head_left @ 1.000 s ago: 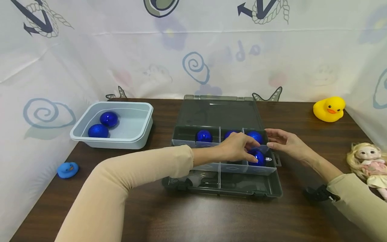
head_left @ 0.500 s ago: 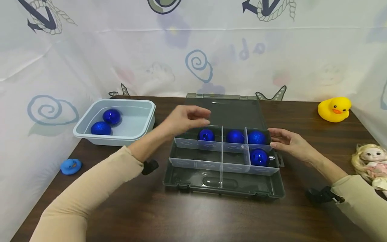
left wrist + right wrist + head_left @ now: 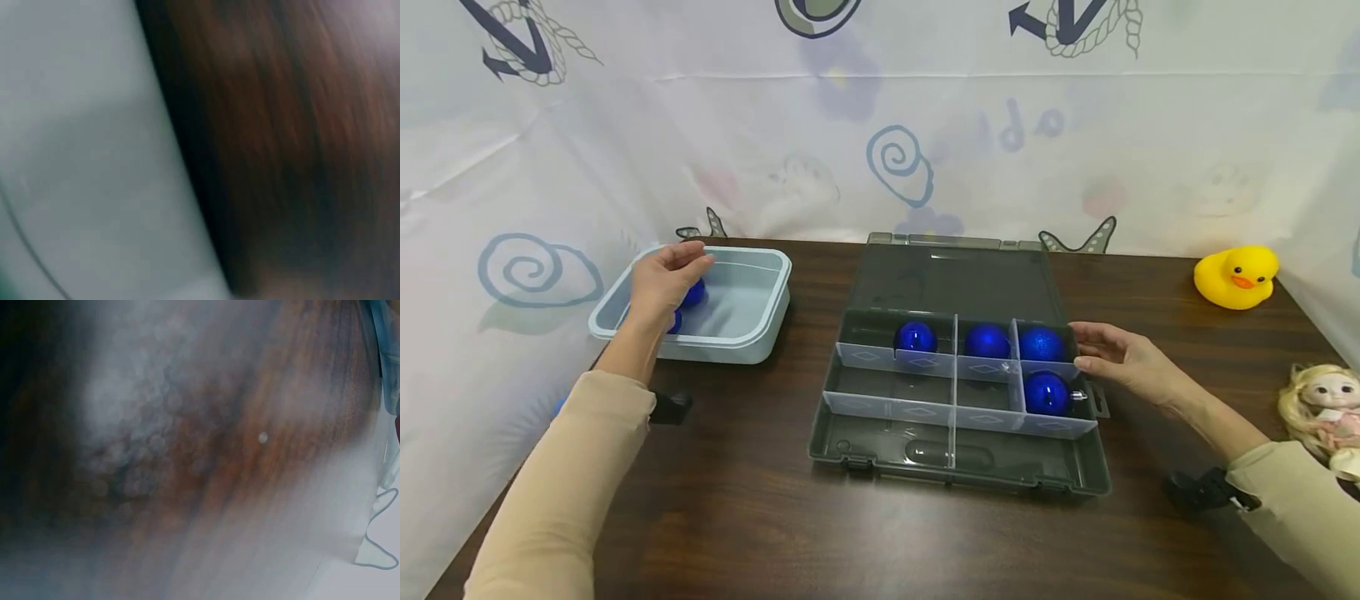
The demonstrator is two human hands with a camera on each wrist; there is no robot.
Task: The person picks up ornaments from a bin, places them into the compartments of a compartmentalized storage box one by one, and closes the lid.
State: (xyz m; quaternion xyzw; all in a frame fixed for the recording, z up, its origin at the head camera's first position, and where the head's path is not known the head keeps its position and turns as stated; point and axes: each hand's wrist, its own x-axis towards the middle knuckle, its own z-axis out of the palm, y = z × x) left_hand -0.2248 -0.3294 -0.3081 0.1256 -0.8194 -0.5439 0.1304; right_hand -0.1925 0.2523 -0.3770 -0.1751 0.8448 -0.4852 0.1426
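In the head view my left hand (image 3: 658,279) hangs above the left part of a pale blue plastic tub (image 3: 772,310), fingers loosely bent. Partly behind it, inside the tub, are two blue bauble balls, one glossy bauble (image 3: 696,293) and one bauble (image 3: 676,322) mostly covered. A dark see-through compartment box (image 3: 887,454) lies with its lid (image 3: 955,279) laid back. Three blue baubles (image 3: 916,337) sit in its back row, and a glossy bauble (image 3: 1047,393) with a silver cap sits in the middle row's right compartment. My right hand (image 3: 1131,364) touches the box's right edge with relaxed fingers.
A yellow toy duck (image 3: 1236,277) stands at the back right, and a blond doll (image 3: 1330,417) lies at the right edge. My left forearm nearly hides a blue toy duck (image 3: 560,406). Printed cloth (image 3: 820,150) walls the wooden table (image 3: 737,500). Both wrist views are blurred.
My left hand let go of the bauble in the middle row's right compartment, rose away and moved left across to the tub. The right hand stays at the box's edge.
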